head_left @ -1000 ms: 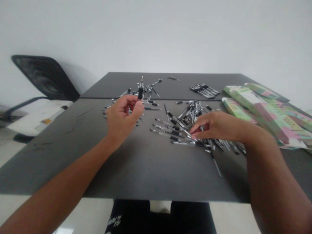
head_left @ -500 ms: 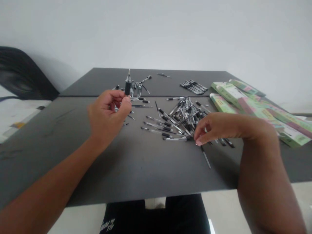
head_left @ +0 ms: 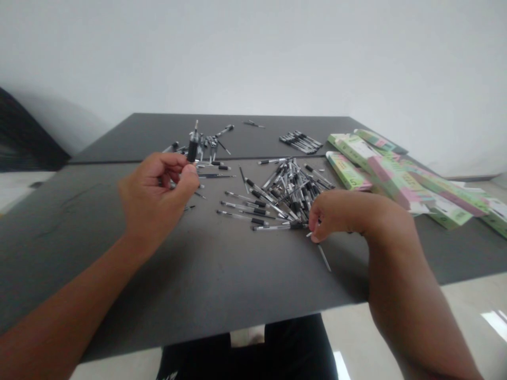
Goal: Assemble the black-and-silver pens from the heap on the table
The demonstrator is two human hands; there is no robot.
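Note:
My left hand (head_left: pixel 160 190) is closed round a pen (head_left: pixel 193 145). The pen stands upright with its black grip and pointed tip above my thumb and finger; its lower part is hidden in the palm. My right hand (head_left: pixel 327 216) is down at the near right edge of a heap of clear pens with black grips (head_left: pixel 291 184). Its thumb and fingers are pinched together, and a small pale bit shows at the fingertips, too small to name. Just below them lies a thin pen or refill (head_left: pixel 324 257), pointing toward me. Several pens (head_left: pixel 241 217) lie side by side left of the heap.
Behind my left hand more pens and thin refills (head_left: pixel 209 145) are scattered. A neat row of pens (head_left: pixel 301 141) lies farther back. Green and pink boxes (head_left: pixel 380 169) are piled on the right of the dark table (head_left: pixel 222 285). A seam crosses the tabletop.
The view has shifted, so the table things appear farther left. My left hand still holds the pen upright. My right hand stays pinched at the heap's near edge, with the pale bit showing more.

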